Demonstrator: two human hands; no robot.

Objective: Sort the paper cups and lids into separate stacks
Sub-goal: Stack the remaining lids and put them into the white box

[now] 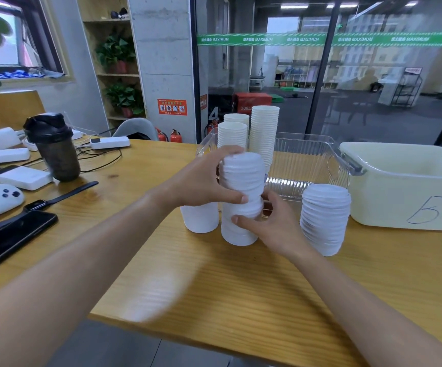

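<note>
- The left hand [201,178] grips the upper part of a tall lid stack [242,197], fingers over the top at 12 o'clock and thumb across the front.
- The right hand [270,226] holds the lower part of that stack, thumb on the front at 6 o'clock, fingers curled round its far right side.
- That stack stands at the middle of the bench [214,282] and bulges and kinks between the 2 hands, so I judge it loose, light and ready to shear sideways.
- The lids look thin, smooth and slippery; best held by cupping the sides low and capping the top, as now, not by squeezing the middle.
- Just beside it at 9 o'clock stands a white paper cup [200,218], touching or nearly so; blur makes it hard to tell whether it is 1 cup or several nested.
- At 3 o'clock, apart from the hands, a second lid stack [325,219] leans a little.
- At 12 o'clock, 3 columns of nested cups [264,133] stand in a clear tray [304,157]; these are stiffer, and I judge them safe to lift by the sides near the base.
- At 2 o'clock sits a cream tub [405,186].
- At 9 o'clock, well apart, lie a shaker bottle [53,147] and a phone [13,238].
</note>
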